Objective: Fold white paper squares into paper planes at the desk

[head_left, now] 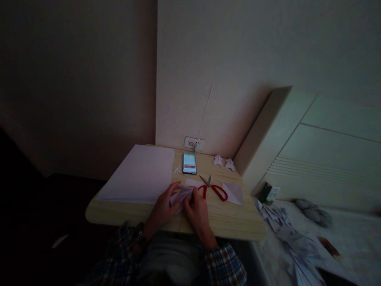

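Between my two hands is a folded piece of white paper (182,195), held just above the near part of the wooden table (229,222). My left hand (165,201) grips its left side with the fingers curled round it. On the right side, my right hand (196,208) pinches the paper between thumb and fingers. Scissors (219,192) with red handles lie with spread blades just beyond my right hand. To their right rests a creased square of paper (233,193). A paper strip (193,182) lies behind my hands.
A stack of large white sheets (139,174) covers the table's left side. A lit phone (189,163) lies at the back, below a wall socket (194,143). Two folded paper figures (218,160) stand at the back right. Many folded papers (285,226) lie on the bed (351,238).
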Demonstrator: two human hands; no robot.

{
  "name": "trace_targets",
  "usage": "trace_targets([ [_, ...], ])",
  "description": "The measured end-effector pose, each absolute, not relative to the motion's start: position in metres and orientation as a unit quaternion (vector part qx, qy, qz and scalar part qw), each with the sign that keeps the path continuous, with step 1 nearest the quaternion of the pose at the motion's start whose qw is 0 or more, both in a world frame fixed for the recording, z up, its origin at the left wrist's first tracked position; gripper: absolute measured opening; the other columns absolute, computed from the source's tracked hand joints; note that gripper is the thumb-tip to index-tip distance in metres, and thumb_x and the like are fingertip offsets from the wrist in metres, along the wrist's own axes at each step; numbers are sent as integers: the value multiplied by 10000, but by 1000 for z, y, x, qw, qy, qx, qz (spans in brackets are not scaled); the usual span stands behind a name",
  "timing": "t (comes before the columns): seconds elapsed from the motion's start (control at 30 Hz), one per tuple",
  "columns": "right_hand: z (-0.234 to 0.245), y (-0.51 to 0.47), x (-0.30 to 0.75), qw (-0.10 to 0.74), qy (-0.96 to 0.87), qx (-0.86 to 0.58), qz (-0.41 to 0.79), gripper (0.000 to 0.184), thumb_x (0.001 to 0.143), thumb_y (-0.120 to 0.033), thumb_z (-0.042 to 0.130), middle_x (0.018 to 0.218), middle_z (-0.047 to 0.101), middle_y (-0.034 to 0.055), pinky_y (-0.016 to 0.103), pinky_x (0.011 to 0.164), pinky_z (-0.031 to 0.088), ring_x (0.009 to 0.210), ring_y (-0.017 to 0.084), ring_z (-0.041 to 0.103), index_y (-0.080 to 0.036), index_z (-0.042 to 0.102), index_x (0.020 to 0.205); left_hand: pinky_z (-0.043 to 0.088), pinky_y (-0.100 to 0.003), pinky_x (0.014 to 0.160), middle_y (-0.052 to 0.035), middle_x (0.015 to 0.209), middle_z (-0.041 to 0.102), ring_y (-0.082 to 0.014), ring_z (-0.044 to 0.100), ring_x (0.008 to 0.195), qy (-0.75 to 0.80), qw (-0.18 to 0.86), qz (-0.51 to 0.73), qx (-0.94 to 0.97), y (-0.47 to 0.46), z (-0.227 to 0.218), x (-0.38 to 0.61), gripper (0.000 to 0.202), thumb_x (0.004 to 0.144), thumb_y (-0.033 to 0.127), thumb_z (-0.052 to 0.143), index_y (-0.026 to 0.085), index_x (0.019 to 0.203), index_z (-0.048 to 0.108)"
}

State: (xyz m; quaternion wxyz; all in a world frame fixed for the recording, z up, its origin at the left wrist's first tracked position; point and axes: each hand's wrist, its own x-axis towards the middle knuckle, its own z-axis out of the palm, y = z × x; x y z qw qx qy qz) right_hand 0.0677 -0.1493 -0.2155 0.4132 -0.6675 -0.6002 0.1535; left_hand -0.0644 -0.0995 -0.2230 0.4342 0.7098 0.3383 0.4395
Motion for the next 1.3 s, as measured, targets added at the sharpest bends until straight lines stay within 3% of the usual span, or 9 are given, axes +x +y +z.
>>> trace_targets([
  [0.27,-221,-148,69,462,-600,-640,133,94,803,-198,430,781,585,46,302,638,429,690,189,566,-196,487,878,487,-381,945,-90,1050,714,-243,650,1015,361,395,454,712,-95,-224,-65,288,742,228,549,188,1006,655],
  [0.53,-217,-150,68,526,-570,-606,174,371,805,-160,447,857,604,43,294,652,466,706,174,588,-161,441,1176,538,-351,838,-131,1075,713,-245,680,953,377,443,436,686,-96,-216,-70,354,780,365,510,148,1028,639],
  [0.73,-222,-149,70,547,-569,-583,192,458,799,-141,463,963,613,79,322,702,489,759,189,596,-164,403,1252,552,-346,771,-120,1007,734,-247,699,851,394,464,439,661,-94,-219,-69,355,755,401,530,151,968,663],
  [0.9,-226,-147,72,565,-557,-568,219,413,806,-161,488,936,622,64,317,686,498,766,192,605,-181,429,1214,541,-337,750,-103,890,745,-248,690,817,415,459,459,637,-96,-215,-70,322,749,418,538,153,863,683],
  [1.07,-227,-146,73,585,-542,-561,222,383,808,-169,497,1042,611,85,357,800,495,897,207,605,-189,440,1186,523,-315,764,-62,823,723,-236,670,826,416,452,474,630,-96,-208,-73,280,737,426,556,171,787,659],
  [1.2,-227,-145,73,590,-538,-549,246,359,814,-187,521,1047,618,79,369,846,491,933,207,605,-199,452,1166,509,-292,602,2,615,628,-203,607,648,442,459,484,600,-93,-200,-79,260,705,458,560,213,618,562],
  [1.3,-225,-144,72,598,-540,-537,249,338,810,-186,527,1065,616,80,373,870,489,956,208,606,-207,464,1142,504,-300,567,-1,591,607,-203,579,617,461,471,495,566,-90,-193,-84,251,669,461,579,233,574,535],
])
